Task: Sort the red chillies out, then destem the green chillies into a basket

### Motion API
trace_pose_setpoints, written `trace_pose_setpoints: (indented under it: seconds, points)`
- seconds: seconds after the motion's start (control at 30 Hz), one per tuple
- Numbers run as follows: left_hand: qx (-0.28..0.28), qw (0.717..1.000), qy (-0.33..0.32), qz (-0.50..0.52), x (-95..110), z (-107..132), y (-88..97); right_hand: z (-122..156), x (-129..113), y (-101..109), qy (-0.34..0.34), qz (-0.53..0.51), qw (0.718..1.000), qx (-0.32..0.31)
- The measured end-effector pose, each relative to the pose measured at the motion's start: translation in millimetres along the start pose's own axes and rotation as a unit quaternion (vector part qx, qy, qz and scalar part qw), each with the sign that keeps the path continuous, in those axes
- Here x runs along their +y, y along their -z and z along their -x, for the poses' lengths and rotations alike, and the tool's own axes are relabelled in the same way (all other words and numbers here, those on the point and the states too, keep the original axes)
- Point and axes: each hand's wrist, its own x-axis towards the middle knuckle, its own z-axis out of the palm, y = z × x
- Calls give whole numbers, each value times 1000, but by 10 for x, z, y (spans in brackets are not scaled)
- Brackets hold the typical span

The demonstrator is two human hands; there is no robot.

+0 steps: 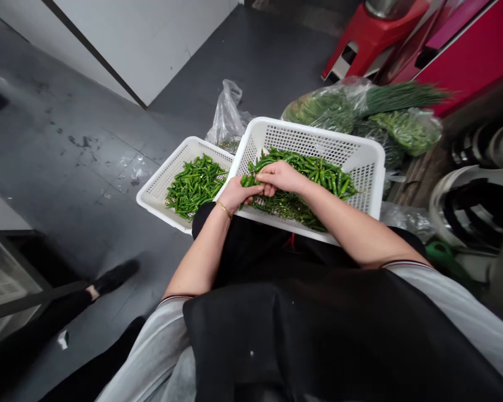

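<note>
Over the left side of a white perforated basket (362, 151) my two hands meet. My left hand (235, 194) is closed around several green chili peppers (248, 180), whose ends stick out past the fingers. My right hand (279, 177) pinches at the top of the same peppers, fingertips touching the left hand. More green chilies (333, 177) fill the basket beneath, with small green bits (283, 206) at its near side. Lower and to the left, a second white basket (153, 195) holds a pile of green chilies (197, 184).
A clear plastic bag (227, 117) stands behind the baskets. Bagged greens (322, 109) and long chives (402, 97) lie at the back right. A red stool (371, 36) stands beyond. White buckets (473, 206) are at the right. Another person's leg (62, 312) shows at lower left.
</note>
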Motion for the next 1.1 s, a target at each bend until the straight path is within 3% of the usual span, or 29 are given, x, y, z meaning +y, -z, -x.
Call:
trace_pose_setpoints:
  seconds: [0.1,0.17,0.2,0.27,0.4,0.5,0.6,0.7,0.8,0.9,0.97,1.1]
  points:
    - [-30,999,32,30,20,21,-66,113,-87,6,38,120,986,110]
    - [-37,997,58,40,45,76,-51,124,-64,-69,23,218,959,177]
    - [-41,996,65,45,56,106,-26,104,-32,-130,3,253,950,182]
    - [-36,996,56,65,74,152,45,22,54,-302,-44,295,947,115]
    - [29,993,-4,118,111,170,190,-200,214,-690,-90,316,941,-77]
    - [56,993,-4,100,131,151,233,-270,281,-716,-88,283,951,-92]
    - [55,997,-14,45,100,112,185,-220,266,-438,-108,102,988,-47]
    - [29,999,-8,11,34,55,53,-123,140,-130,-47,-84,995,17]
    - [2,999,19,32,13,35,-55,-64,3,-32,47,-34,988,146]
    - [22,997,42,60,78,103,-34,-71,1,-124,51,142,957,247]
    - [28,996,47,71,144,184,42,-117,72,-250,16,235,946,222]
    - [60,993,-13,96,218,294,215,-322,213,-620,-32,299,954,18]
